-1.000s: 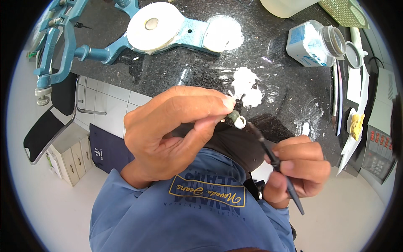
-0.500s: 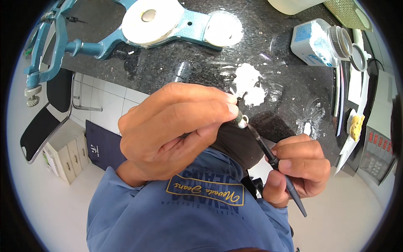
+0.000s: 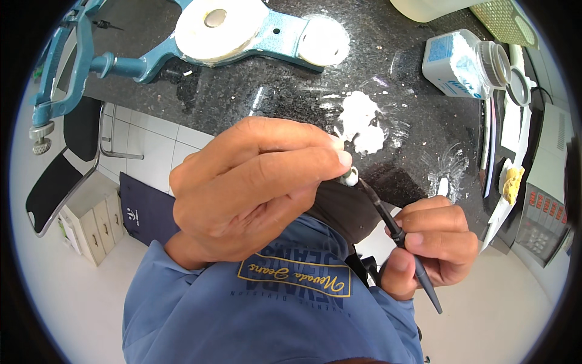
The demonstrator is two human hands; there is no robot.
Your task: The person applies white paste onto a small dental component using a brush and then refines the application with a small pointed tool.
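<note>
My left hand (image 3: 254,182) is closed in a pinch on a small white ring-like piece (image 3: 350,177) with a dark greenish base, probably a tooth-sized model. The fingertips hide most of the base. In my right hand (image 3: 430,246) is a slim dark pen-shaped tool (image 3: 384,212), gripped between thumb and fingers. Its thin pointed tip is right beside the white piece; whether they touch, I cannot tell. Just beyond my left fingertips, a patch of white powder (image 3: 362,124) lies on the black speckled countertop (image 3: 291,97).
A blue metal frame (image 3: 130,68) with a round white plaster-like disc (image 3: 219,27) stands at far left. An open jar of white powder (image 3: 464,64) lies at far right near a green basket (image 3: 503,21). A yellow lump (image 3: 513,185) rests on the right.
The white piece has turned slightly in my left fingers, and a little less of its base shows. The tool has barely shifted; both grips stay the same.
</note>
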